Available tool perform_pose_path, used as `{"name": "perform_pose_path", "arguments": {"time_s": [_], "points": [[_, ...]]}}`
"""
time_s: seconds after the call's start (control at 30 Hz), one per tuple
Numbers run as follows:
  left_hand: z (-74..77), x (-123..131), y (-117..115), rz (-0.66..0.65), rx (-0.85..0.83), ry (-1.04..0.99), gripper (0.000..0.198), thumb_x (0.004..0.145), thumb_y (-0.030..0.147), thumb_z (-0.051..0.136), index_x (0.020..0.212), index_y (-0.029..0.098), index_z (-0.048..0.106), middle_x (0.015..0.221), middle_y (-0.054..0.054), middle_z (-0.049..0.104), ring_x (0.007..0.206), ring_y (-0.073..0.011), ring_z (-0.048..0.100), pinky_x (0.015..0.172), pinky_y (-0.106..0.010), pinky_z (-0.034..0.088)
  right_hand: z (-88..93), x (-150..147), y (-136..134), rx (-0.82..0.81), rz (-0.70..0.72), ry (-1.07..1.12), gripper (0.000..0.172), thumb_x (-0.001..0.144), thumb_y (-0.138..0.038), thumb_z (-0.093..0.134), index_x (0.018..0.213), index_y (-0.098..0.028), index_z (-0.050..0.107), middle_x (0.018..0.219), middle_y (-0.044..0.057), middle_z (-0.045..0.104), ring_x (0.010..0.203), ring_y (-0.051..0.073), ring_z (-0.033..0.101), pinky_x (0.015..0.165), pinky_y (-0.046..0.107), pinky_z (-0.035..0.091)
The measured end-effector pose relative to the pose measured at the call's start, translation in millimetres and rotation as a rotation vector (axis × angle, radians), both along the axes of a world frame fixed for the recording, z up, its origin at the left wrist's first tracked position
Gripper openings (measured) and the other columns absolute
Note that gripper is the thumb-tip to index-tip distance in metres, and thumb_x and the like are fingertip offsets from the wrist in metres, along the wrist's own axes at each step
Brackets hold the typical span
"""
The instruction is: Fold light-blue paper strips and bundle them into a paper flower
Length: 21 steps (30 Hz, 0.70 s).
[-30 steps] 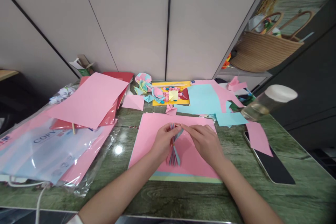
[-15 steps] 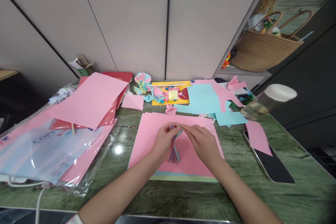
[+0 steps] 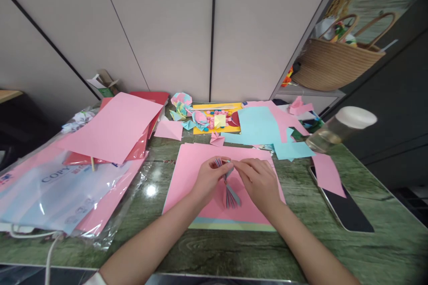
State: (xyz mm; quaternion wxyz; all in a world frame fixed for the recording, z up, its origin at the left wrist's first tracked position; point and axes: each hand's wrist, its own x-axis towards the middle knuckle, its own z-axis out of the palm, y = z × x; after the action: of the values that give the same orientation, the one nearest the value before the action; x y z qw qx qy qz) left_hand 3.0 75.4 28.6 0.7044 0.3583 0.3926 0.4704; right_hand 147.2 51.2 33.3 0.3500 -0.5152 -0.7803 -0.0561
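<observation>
Between my two hands is a pleated paper fan (image 3: 231, 197), pinched narrow at its middle, its folds spreading at the lower end. My left hand (image 3: 207, 179) grips its upper part between thumb and fingers. My right hand (image 3: 258, 179) pinches at the fan's upper right edge; its fingertips touch there, and what exactly lies between them is too small to make out. Below both hands lies a stack of pink paper (image 3: 194, 164), with blue and green sheets showing at the front edge. A small folded pink paper (image 3: 217, 139) sits just behind the stack.
On the left are a clear bag of copy paper (image 3: 67, 191) and a loose pink sheet (image 3: 117, 124). Behind are paper flowers (image 3: 181, 100), a yellow sheet with small beads (image 3: 200, 130) and blue paper (image 3: 257, 124). A bottle (image 3: 337, 129) and a phone (image 3: 351, 213) lie right.
The fan has tilted, its lower end swinging to the right and spreading a little wider. Both hands stay nearly in the same place.
</observation>
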Motion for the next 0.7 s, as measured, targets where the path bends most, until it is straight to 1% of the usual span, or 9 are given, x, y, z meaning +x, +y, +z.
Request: {"name": "perform_pose_path", "arguments": {"time_s": [0.1,0.17,0.23,0.4,0.5,0.6,0.7], "points": [[-2.1,-1.6,0.8,0.014,0.061,0.064,0.024,0.063,0.030,0.068,0.081,0.015,0.062,0.069,0.000,0.052,0.061,-0.0084,0.046,0.051,-0.021,0.038,1.9,0.6,0.4,-0.136,0.038,0.113,0.022,0.084,-0.020,0.045,0.101,-0.022,0.059,0.087,0.004,0.061,0.081,0.015,0.055,0.073,0.029,0.042],[-2.4,-2.7,1.1,0.008,0.092,0.101,0.024,0.064,0.031,0.067,0.081,0.015,0.062,0.071,-0.001,0.053,0.063,-0.0091,0.047,0.052,-0.021,0.039,4.3,2.0,0.9,-0.252,0.074,0.187,0.024,0.085,-0.021,0.042,0.104,-0.023,0.057,0.090,0.004,0.060,0.081,0.014,0.056,0.070,0.026,0.045],[-1.9,-3.4,1.2,0.000,0.110,0.121,0.024,0.065,0.031,0.066,0.083,0.015,0.062,0.071,-0.001,0.053,0.063,-0.0093,0.047,0.053,-0.021,0.040,6.4,3.8,1.5,-0.315,0.102,0.220,0.025,0.086,-0.021,0.040,0.104,-0.024,0.057,0.090,0.004,0.060,0.079,0.012,0.057,0.067,0.024,0.046],[2.3,-3.5,1.8,0.010,0.144,0.139,0.025,0.064,0.030,0.066,0.084,0.015,0.061,0.070,-0.001,0.053,0.060,-0.0088,0.047,0.054,-0.022,0.040,8.4,6.3,2.2,-0.292,0.127,0.205,0.024,0.086,-0.020,0.041,0.101,-0.024,0.059,0.089,0.003,0.060,0.082,0.012,0.057,0.071,0.024,0.046],[5.0,-3.9,2.3,-0.011,0.149,0.141,0.027,0.062,0.031,0.067,0.084,0.015,0.061,0.067,0.000,0.053,0.059,-0.0095,0.048,0.052,-0.022,0.040,9.2,6.7,1.8,-0.280,0.123,0.202,0.025,0.086,-0.020,0.040,0.103,-0.023,0.058,0.089,0.004,0.059,0.082,0.013,0.058,0.071,0.025,0.047],[5.8,-4.5,2.6,-0.021,0.125,0.147,0.027,0.061,0.033,0.068,0.081,0.015,0.061,0.066,0.000,0.053,0.058,-0.0097,0.048,0.051,-0.022,0.039,10.6,7.6,1.8,-0.280,0.132,0.160,0.026,0.087,-0.021,0.039,0.105,-0.024,0.057,0.089,0.004,0.060,0.081,0.013,0.058,0.071,0.026,0.048],[5.3,-4.6,2.4,-0.011,0.140,0.167,0.024,0.062,0.032,0.067,0.078,0.016,0.061,0.065,0.001,0.053,0.057,-0.0087,0.046,0.052,-0.022,0.037,12.0,8.6,2.3,-0.289,0.139,0.103,0.027,0.087,-0.021,0.038,0.106,-0.024,0.056,0.089,0.003,0.060,0.080,0.013,0.059,0.070,0.026,0.048]]}}
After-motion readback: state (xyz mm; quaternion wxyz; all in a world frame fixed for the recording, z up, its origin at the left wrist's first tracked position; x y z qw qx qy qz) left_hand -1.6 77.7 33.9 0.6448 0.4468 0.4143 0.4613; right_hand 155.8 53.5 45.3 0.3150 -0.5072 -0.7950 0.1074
